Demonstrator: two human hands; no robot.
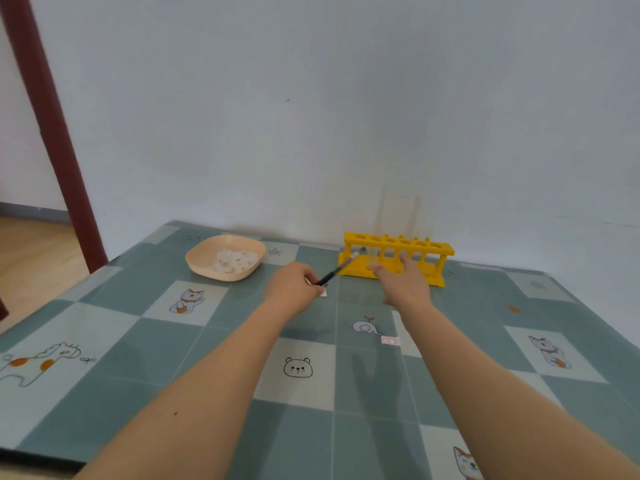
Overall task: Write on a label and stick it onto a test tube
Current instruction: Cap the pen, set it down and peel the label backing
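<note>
A yellow test tube rack (433, 249) stands at the table's far edge against the wall. Two clear test tubes (415, 216) rise from it, faint against the wall. My right hand (407, 284) reaches into the rack's front, thumb and fingers spread around the lower part of a tube; whether it grips the tube is unclear. My left hand (292, 285) is closed on a black pen (341, 266) that points up toward the rack, with a small white paper (322, 292) under the fingers. A small red-bordered label (389, 340) lies on the table near my right forearm.
A beige bowl (207, 266) holding white crumpled pieces sits at the far left of the table. The table (138, 341) has a teal and white checked cover with animal drawings. A dark red door frame (52, 133) stands at the left.
</note>
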